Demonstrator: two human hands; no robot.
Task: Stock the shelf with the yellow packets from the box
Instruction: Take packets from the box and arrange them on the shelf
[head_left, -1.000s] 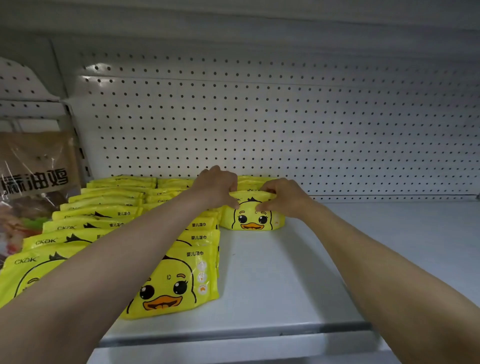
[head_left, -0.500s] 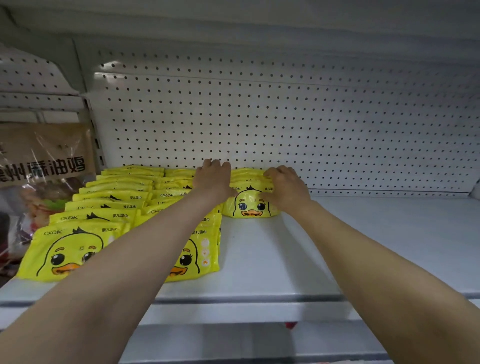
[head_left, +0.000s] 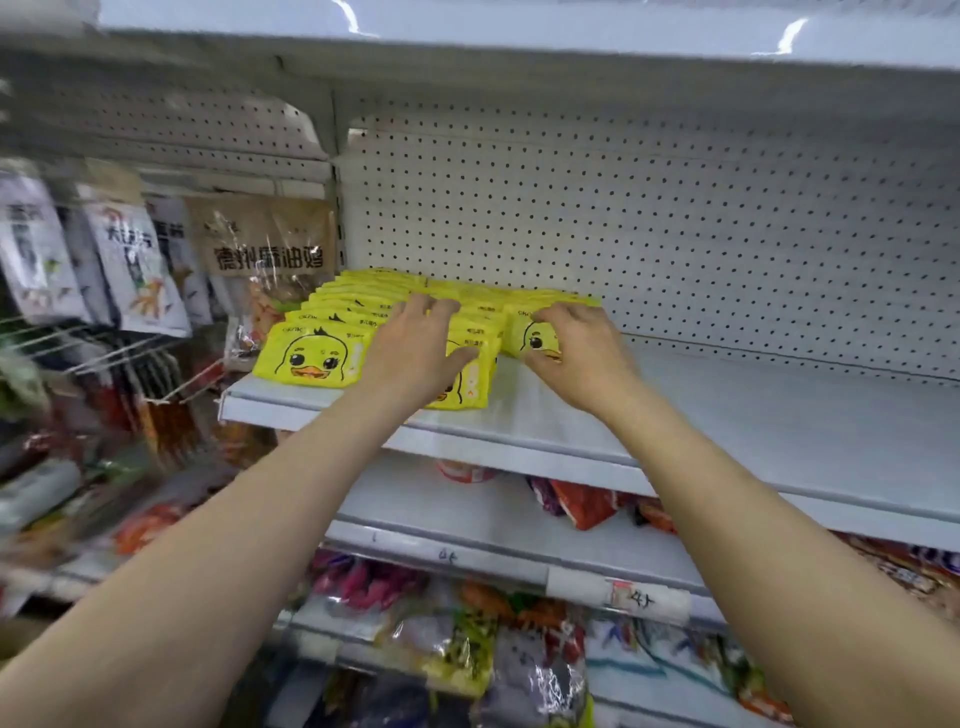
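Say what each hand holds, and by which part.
Right hand pinches the rightmost yellow packet by its front face; left hand only rests flat on the middle row.

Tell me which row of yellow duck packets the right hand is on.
The rightmost row, the short one nearest the shelf's bare stretch. The right hand covers its front packet; the left hand lies over the middle row.
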